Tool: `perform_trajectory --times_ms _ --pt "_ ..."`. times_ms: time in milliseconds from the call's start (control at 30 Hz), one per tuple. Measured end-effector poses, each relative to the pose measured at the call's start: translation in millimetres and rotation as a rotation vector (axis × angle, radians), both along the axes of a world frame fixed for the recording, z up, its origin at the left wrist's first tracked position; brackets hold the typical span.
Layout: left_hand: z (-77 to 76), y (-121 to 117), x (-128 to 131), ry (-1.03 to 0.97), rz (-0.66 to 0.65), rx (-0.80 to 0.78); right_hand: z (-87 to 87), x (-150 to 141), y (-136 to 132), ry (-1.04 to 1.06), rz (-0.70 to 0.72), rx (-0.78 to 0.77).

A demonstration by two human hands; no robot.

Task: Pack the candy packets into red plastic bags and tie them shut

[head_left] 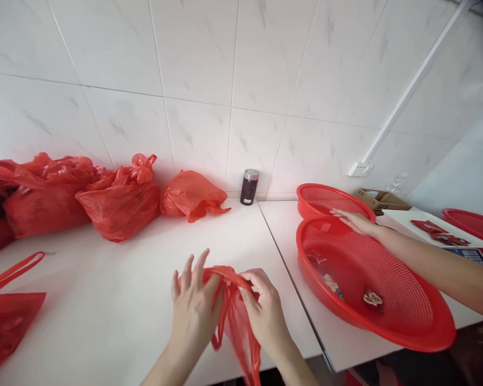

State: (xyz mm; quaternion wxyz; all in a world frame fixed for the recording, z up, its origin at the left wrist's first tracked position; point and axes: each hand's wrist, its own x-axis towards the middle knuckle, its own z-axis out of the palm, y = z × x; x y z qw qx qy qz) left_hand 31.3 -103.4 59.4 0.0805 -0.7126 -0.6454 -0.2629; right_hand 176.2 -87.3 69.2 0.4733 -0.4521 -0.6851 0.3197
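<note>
Two hands point(225, 305) on a red bag point(237, 321), full bags point(123, 201) and bottle point(249, 187) by tiled wall point(197, 59), another person's arm point(422, 252) over red baskets point(370, 284)

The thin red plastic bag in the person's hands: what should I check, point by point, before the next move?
1. Right hand holds the thin red plastic bag: ok, pinched between thumb and fingers.
2. Left hand has a firm grip: cannot tell; some fingers are spread, the contact partly hidden.
3. Bag smooth and flat: not ok, it is bunched up between the hands.
4. Nothing inside the bag: cannot tell, the folds hide it.
5. Dark cylindrical bottle with silver lid upright, apart from both hands: ok.
6. Other person's hand apart from these two: ok, it is by the red plastic mesh baskets.
</note>
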Motion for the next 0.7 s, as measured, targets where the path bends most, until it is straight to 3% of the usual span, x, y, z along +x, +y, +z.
perform_trajectory --times_ms 133,233,333,433,533,633,700 --pt "-22.3 32.6 -19.5 0.0 0.059 0.023 -9.7 -7.6 -9.7 0.105 0.095 -0.114" --pt "-20.0 44.8 -34.2 -0.06 0.171 0.097 -15.8 -17.0 -16.7 0.161 0.135 -0.17" --pt "-14.4 47.4 -54.6 -0.072 0.27 0.119 -11.8 -13.7 -18.1 0.113 0.175 -0.13" --pt "-12.5 40.7 -80.1 -0.036 0.223 -0.009 -0.6 2.3 -12.1 -0.044 0.202 -0.063" --pt "-12.2 26.3 -98.3 -0.081 0.121 -0.153 6.7 15.4 -1.2 -0.33 0.069 -0.022" --pt "-8.4 10.0 -102.3 -0.289 -0.011 -0.24 5.7 18.8 11.8 -0.635 -0.115 -0.022" --pt "-3.6 1.9 -101.1 -0.496 -0.067 -0.332 3.2 19.8 20.3 -0.781 -0.146 -0.052"
